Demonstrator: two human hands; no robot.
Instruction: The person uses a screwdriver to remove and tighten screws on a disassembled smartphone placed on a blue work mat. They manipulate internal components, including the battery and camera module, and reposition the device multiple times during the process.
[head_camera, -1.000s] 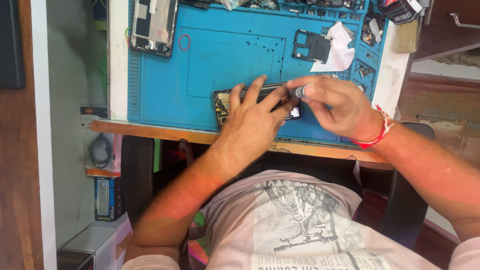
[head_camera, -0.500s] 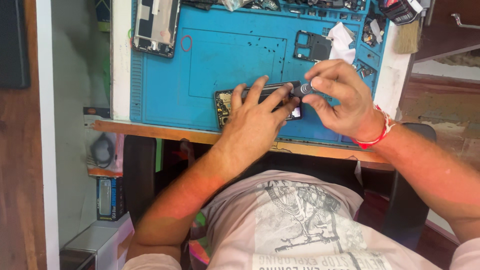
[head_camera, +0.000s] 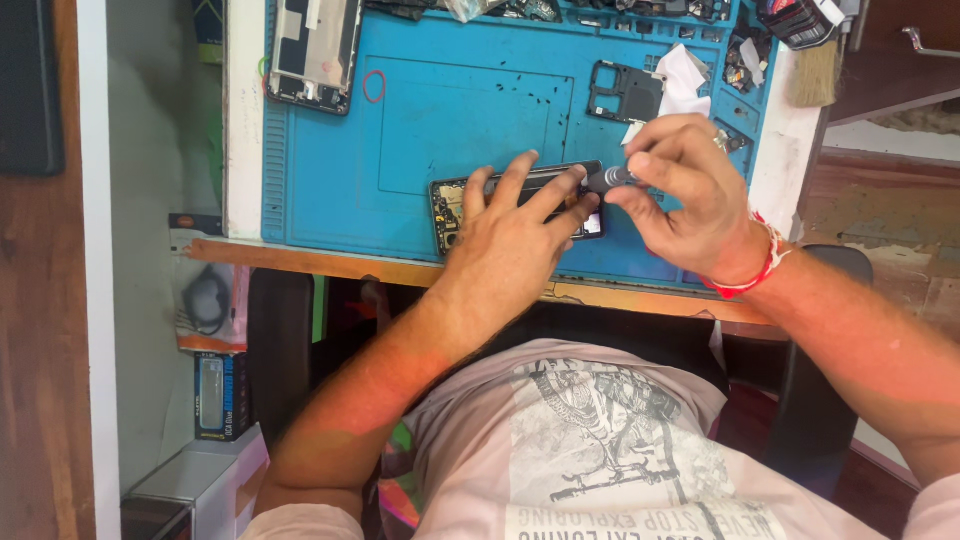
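An opened phone (head_camera: 452, 207) lies on a blue repair mat (head_camera: 400, 130) near the front edge of the bench. My left hand (head_camera: 515, 235) presses flat on it, fingers spread, covering most of its middle. My right hand (head_camera: 690, 195) pinches a small metal screwdriver (head_camera: 610, 179), whose tip end reaches the phone's right end by my left fingertips. A red thread band circles my right wrist.
A second opened phone body (head_camera: 315, 50) lies at the mat's far left. A black frame part (head_camera: 625, 92) and white tissue (head_camera: 685, 75) sit at the back right, with small parts along the far edge. A brush (head_camera: 815, 75) rests right of the mat. Boxes (head_camera: 220, 395) stand below left.
My right hand has shifted slightly up and right with the screwdriver, turning it at the phone's end. My left hand stays pressed on the phone.
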